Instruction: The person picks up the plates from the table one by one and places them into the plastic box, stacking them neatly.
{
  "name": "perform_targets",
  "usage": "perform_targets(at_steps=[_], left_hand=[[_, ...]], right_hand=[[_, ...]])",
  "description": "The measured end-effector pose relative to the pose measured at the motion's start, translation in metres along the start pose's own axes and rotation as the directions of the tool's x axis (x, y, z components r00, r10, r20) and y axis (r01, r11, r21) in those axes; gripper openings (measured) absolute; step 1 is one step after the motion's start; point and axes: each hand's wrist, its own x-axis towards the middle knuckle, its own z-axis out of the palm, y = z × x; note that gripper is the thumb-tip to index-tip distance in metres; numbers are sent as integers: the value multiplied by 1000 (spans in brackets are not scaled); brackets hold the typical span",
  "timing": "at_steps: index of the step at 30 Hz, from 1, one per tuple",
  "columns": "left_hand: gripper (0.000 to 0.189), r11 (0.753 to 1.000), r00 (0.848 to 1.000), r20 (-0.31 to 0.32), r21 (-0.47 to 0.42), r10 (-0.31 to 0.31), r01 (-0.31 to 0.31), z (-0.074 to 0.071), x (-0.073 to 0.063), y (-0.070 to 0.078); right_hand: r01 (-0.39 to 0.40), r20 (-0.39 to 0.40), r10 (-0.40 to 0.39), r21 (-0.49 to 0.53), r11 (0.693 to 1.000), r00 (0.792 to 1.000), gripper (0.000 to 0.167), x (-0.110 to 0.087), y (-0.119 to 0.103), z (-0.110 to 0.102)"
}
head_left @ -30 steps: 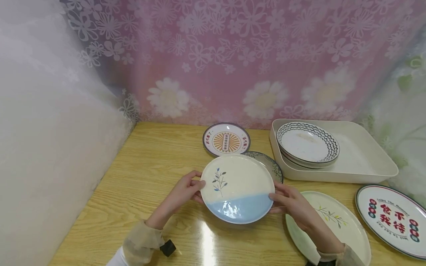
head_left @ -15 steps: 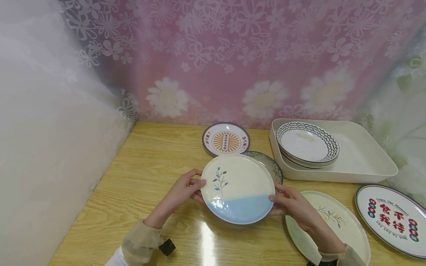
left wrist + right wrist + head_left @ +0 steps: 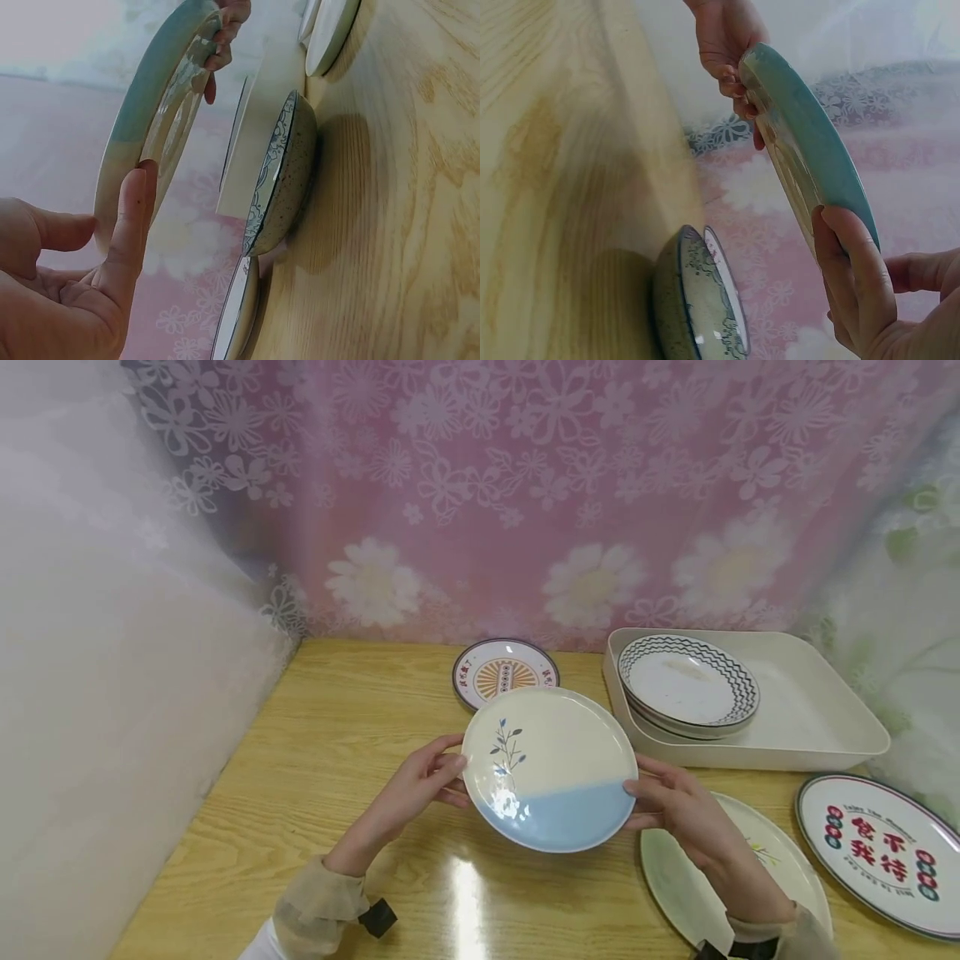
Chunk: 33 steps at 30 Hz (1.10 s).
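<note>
A round plate (image 3: 558,752), cream above and light blue below with a blue-leaf sprig, is held up between both hands. My left hand (image 3: 431,777) pinches its left rim, thumb on top and fingers beneath. On the opposite rim my right hand (image 3: 678,806) grips it the same way. Both wrist views show the plate raised off the table, its glazed underside (image 3: 176,112) visible. Below it stands a speckled bowl with a dark patterned inside (image 3: 281,176), which the plate hides in the head view. Partly covered behind the plate is a small plate with an orange sunburst (image 3: 498,668).
At the back right, a cream tray (image 3: 817,693) holds stacked bowls with black wavy rims (image 3: 686,681). A pale green plate (image 3: 780,868) lies under the right forearm. Farther right lies an oval plate with red characters (image 3: 877,843). A wall (image 3: 135,693) borders the wooden table (image 3: 300,760).
Both hands have moved the blue-and-cream plate slightly up and to the right. It now covers the patterned bowl and overlaps the lower edge of the sunburst plate.
</note>
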Motion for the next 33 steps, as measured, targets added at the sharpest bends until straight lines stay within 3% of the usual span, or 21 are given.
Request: perform_targets(at_steps=[5,8,13,18,25,27,31,33], left_hand=[[50,1000,1000,1,7,0,0,3,2,4],[46,1000,1000,19,13,-5,5,5,3,4],[39,999,999,41,31,-11,10,6,3,0],[36,999,999,32,45,-27,26,4,2,-4],[35,997,999,22,68,-35,33,1,-1,-8],[35,997,999,26,73,-36,34,1,-1,-9],[35,996,999,33,83,-29,26,0,-1,-11],[34,996,999,33,87,-28,25,0,-1,-12]], right_hand=[[36,-21,-36,14,999,999,51,2,-8,-10],[58,-32,-56,68,996,998,41,4,-13,-21],[103,-78,-90,190,976,993,43,7,-26,-44],[100,-189,-45,292,951,981,33,7,-41,-71],[153,-336,-25,360,920,941,23,14,-44,-105],[135,-379,18,374,918,925,36,16,-42,-112],[91,-462,107,386,918,881,83,20,-36,-122],[81,-491,131,387,919,861,90,20,-32,-126]])
